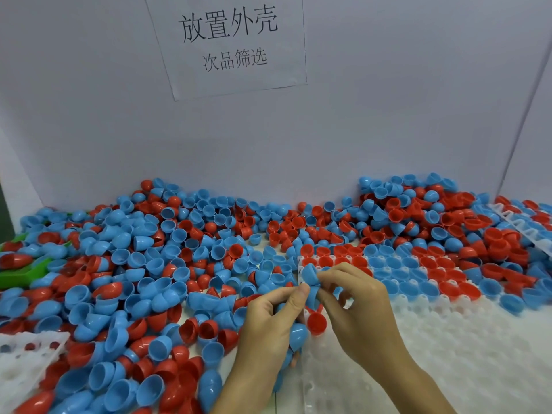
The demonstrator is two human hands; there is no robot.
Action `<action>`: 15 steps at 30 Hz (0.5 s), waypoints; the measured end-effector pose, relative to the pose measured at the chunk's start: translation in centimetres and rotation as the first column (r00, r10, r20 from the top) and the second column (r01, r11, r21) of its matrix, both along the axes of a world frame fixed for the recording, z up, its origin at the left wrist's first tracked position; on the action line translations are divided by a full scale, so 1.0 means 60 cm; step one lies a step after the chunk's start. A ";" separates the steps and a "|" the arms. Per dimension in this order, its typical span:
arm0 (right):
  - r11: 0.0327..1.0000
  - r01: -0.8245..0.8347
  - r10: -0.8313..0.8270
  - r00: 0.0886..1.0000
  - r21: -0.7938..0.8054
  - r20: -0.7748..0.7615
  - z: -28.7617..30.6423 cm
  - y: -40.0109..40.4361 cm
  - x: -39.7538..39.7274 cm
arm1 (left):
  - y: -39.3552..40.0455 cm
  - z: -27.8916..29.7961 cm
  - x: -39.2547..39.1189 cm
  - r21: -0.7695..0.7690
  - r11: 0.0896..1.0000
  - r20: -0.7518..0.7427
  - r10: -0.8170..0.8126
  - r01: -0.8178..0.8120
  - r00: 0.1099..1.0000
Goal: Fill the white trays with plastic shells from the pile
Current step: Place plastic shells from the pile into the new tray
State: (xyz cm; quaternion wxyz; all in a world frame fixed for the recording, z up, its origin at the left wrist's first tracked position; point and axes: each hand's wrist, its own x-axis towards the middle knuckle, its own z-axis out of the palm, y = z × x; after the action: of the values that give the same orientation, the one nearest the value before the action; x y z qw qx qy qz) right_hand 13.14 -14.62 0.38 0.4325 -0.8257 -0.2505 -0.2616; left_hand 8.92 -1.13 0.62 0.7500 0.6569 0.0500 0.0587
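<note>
A big pile of red and blue plastic shells (155, 264) covers the table's left and back. A white tray (448, 339) lies at the right; its far rows hold red and blue shells, its near rows show bare pockets. My left hand (268, 324) grips several blue shells against its palm, one blue shell (297, 336) poking out below. My right hand (355, 309) pinches a blue shell (310, 276) at the tray's left edge, fingertips meeting those of the left hand. A red shell (316, 322) sits under the hands.
Another white tray (24, 354) lies at the lower left, partly under shells. A third tray (519, 225) leans at the far right. A green scoop (18, 276) pokes from the pile at left. A white wall with a paper sign (227, 40) closes the back.
</note>
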 end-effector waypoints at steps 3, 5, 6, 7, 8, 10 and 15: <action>0.998 -0.040 0.042 0.998 0.047 -0.043 0.001 0.002 -0.002 | 0.002 0.000 0.000 -0.020 1.000 -0.017 -0.006 0.006 1.000; 0.994 -0.052 0.060 0.995 0.093 -0.084 0.000 0.002 -0.002 | 0.002 0.001 0.000 -0.033 0.999 -0.035 -0.007 0.006 0.999; 0.992 -0.049 0.061 0.993 0.117 -0.098 0.000 0.002 -0.002 | 0.001 0.001 0.000 -0.052 0.999 -0.051 -0.007 0.004 0.999; 0.989 -0.041 0.056 0.993 0.141 -0.106 0.000 0.003 -0.002 | 0.001 0.001 0.000 -0.083 0.997 -0.073 -0.005 -0.001 0.997; 0.986 -0.028 0.047 0.993 0.166 -0.112 0.001 0.003 -0.001 | 0.000 0.001 0.000 -0.122 0.992 -0.099 -0.001 -0.011 0.995; 0.980 0.009 0.017 0.991 0.201 -0.131 0.003 -0.002 0.002 | 0.002 0.002 0.002 -0.201 0.978 -0.148 0.017 -0.047 0.989; 0.981 0.135 -0.108 0.976 0.139 -0.187 0.009 -0.032 0.015 | 0.016 0.003 0.008 -0.360 0.920 -0.223 0.078 -0.157 0.972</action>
State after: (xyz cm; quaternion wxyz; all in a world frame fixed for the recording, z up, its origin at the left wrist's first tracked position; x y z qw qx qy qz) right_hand 14.05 -16.55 0.92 0.4974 -0.8246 -0.1391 -0.2308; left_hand 9.38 -0.16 0.77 0.8476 0.4998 0.1764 0.0255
